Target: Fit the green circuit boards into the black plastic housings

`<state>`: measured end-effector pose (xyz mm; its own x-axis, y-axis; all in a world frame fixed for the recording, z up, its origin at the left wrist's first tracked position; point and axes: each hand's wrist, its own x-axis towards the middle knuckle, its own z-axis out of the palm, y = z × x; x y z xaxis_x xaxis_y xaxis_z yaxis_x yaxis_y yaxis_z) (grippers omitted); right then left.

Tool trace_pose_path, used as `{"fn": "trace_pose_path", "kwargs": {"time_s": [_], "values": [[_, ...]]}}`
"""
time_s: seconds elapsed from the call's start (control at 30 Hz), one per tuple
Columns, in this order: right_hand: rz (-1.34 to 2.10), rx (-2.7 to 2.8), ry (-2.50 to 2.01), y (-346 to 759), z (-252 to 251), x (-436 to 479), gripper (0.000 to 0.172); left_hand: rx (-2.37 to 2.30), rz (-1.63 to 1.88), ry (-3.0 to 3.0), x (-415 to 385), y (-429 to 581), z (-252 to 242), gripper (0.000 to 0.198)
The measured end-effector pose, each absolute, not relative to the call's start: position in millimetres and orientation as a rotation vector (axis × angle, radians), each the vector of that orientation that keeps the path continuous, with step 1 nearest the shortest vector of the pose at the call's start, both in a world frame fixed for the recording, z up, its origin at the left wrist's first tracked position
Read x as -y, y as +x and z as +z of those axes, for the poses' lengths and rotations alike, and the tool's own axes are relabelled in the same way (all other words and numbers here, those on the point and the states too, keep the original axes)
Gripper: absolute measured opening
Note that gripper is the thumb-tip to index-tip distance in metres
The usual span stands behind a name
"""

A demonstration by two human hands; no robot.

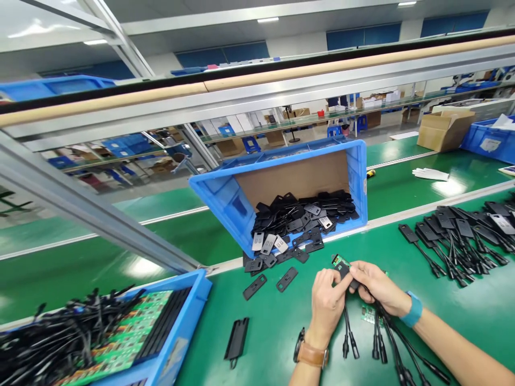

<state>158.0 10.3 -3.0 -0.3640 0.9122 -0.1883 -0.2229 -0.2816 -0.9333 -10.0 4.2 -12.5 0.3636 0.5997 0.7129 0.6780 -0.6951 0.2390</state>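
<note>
My left hand [326,300] and my right hand [380,287] meet over a small black plastic housing [342,269] with a green circuit board [336,260] showing at its far end. Fingers of both hands are closed on the housing, and the thumbs press near its middle. Black cables with connector ends [349,343] hang below the hands. More black leads [396,343] spread out under my right hand, which hides where they begin. Another green circuit board [368,313] lies partly hidden beneath it. Two black cover plates [287,279] and a black casing [236,340] lie to the left.
A tipped blue bin [362,182] spills black covers [298,214] onto the green bench [273,332]. At left stands a blue tray [183,332] with boards and cables. Cabled black housings [454,236] are heaped at right. Behind them are a white glove [430,174] and a cardboard box [442,130].
</note>
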Motion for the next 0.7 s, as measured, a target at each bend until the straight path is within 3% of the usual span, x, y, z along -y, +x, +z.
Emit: {"fn": "trace_pose_path", "kwargs": {"time_s": [0.23, 0.37, 0.53, 0.6, 0.7], "values": [[1.779, 1.004, -0.914, 163.7, -3.1, -16.0, 0.05, 1.298, -1.484, -2.688, -1.2, -5.7, -17.3, 0.044], [1.759, 0.993, -0.915, 157.0, -0.2, -10.4, 0.053, 1.862, -2.274, -2.308, 3.2, 6.6, -19.9, 0.033], [1.787, 1.048, -0.888, 145.2, -2.0, 0.5, 0.058, 2.226, -3.603, -1.624, 8.9, 24.8, -21.2, 0.062], [1.787, 1.092, -0.892, 140.6, -7.6, 4.1, 0.06, 2.177, -3.887, -1.419, 12.6, 29.7, -20.4, 0.063], [1.731, 1.24, -0.991, 134.8, -17.4, 8.0, 0.061, 2.204, -3.968, -1.041, 17.2, 33.3, -19.2, 0.049]]}}
